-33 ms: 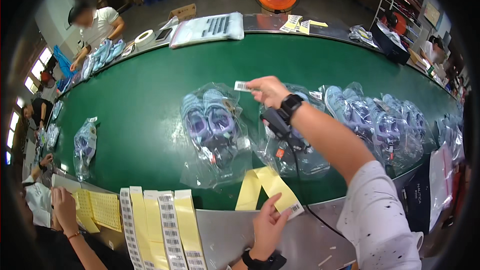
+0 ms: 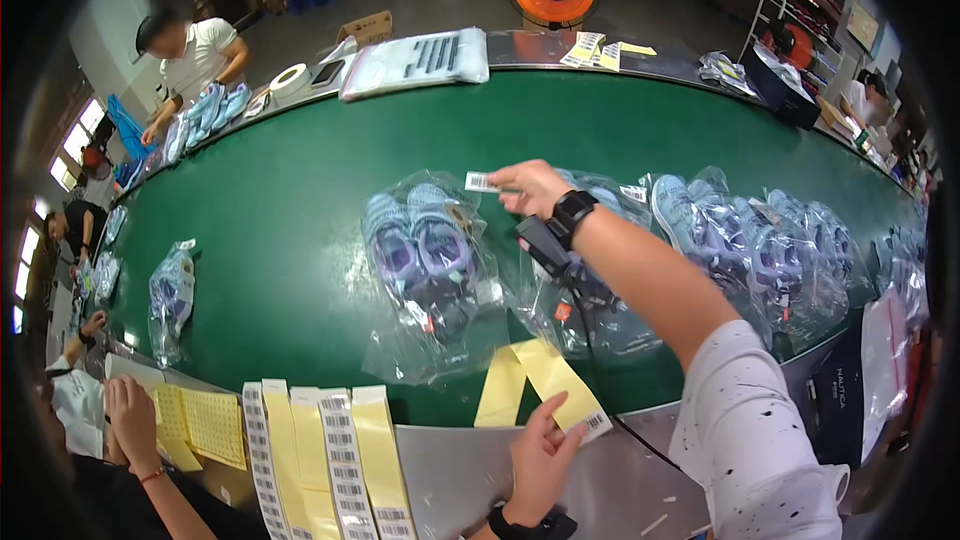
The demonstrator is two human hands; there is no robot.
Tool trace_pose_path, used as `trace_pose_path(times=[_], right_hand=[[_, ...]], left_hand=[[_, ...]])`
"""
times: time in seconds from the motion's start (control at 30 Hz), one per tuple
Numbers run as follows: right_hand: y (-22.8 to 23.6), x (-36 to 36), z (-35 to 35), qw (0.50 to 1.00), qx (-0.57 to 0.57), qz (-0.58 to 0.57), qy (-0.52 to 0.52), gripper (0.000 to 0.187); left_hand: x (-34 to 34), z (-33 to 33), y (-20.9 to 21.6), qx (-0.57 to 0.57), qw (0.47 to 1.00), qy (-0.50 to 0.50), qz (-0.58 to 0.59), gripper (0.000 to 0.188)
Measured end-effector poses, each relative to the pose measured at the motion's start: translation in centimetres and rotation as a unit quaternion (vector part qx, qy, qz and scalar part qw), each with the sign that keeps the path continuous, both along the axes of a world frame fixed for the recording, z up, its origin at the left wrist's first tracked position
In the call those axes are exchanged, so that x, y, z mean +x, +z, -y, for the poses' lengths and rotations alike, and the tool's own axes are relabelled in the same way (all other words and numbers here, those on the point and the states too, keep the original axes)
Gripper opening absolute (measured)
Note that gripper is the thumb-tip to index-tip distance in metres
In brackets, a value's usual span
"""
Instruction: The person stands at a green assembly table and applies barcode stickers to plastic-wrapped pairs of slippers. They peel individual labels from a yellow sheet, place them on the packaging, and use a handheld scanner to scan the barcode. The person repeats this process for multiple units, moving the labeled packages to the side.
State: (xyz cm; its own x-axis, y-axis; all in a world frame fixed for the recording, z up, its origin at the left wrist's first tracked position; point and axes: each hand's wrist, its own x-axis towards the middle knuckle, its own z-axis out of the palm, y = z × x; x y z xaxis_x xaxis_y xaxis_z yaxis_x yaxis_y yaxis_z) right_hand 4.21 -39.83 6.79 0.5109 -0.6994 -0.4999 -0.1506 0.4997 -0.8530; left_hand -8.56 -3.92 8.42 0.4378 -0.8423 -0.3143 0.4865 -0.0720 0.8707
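In my right hand (image 2: 533, 187), thumb and fingers pinch a small white barcode sticker (image 2: 481, 182). The sticker hangs just beyond the top right of a clear plastic bag holding a pair of light-blue and lilac shoes (image 2: 420, 245). My left hand (image 2: 541, 457), low in the view, grips a folded yellow backing strip (image 2: 548, 368) by its near end, where another barcode sticker (image 2: 596, 424) sits. Under my right forearm lies another bagged pair of shoes (image 2: 612, 195), partly hidden. A black device (image 2: 543, 244) with a cable is strapped at my right wrist.
More bagged shoes (image 2: 690, 220) line the green surface (image 2: 290, 170) on the right; one bag (image 2: 172, 290) lies left. Barcode label strips (image 2: 345, 460) hang over the near metal edge. A co-worker's hands (image 2: 132, 420) are at lower left. A stack of plastic bags (image 2: 420, 62) rests at the far edge.
My right hand, with the barcode sticker, has moved slightly nearer and to the left. My left hand keeps its grip on the backing strip.
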Motion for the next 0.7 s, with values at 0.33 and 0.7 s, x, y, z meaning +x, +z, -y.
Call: trace_pose_path(times=[0.33,0.7], right_hand=[[-2.9,5.6,1.9,0.97,0.162,0.117,0.135,0.02],[-0.8,8.0,-0.1,0.994,0.013,0.083,0.064,0.016]], left_hand=[[0.3,-1.1,-0.7,0.001,1.0,0.003,-0.026,0.049],[0.3,-1.0,-0.8,-0.007,0.999,0.002,-0.039,0.048]])
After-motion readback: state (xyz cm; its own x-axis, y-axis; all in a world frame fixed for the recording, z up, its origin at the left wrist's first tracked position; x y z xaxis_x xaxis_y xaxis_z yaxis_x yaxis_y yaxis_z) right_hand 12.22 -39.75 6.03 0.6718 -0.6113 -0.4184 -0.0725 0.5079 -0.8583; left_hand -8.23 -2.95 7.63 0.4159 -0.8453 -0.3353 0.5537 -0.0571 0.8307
